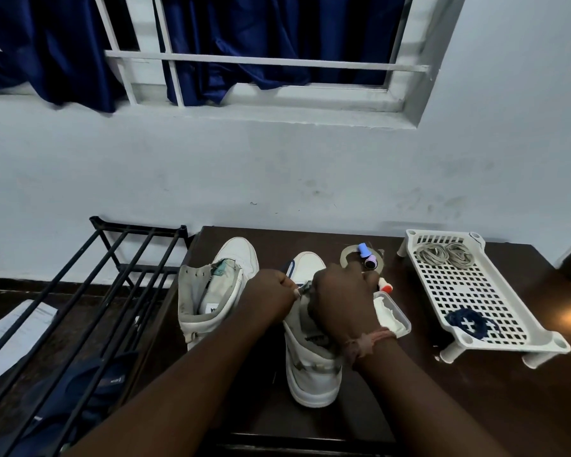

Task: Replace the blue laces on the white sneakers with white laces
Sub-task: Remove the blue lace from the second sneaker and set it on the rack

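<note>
White sneaker on the dark desk — both the left hand and right hand curl over its tongue, pinching the blue lace — second sneaker beside it.

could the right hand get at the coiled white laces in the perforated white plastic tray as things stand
Probably yes, once it lets go. The right hand is busy on the right white sneaker, but the coiled white laces lie uncovered in the open perforated white plastic tray.

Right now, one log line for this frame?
left hand, right hand: working blue lace | right sneaker | left sneaker unlaced
</note>
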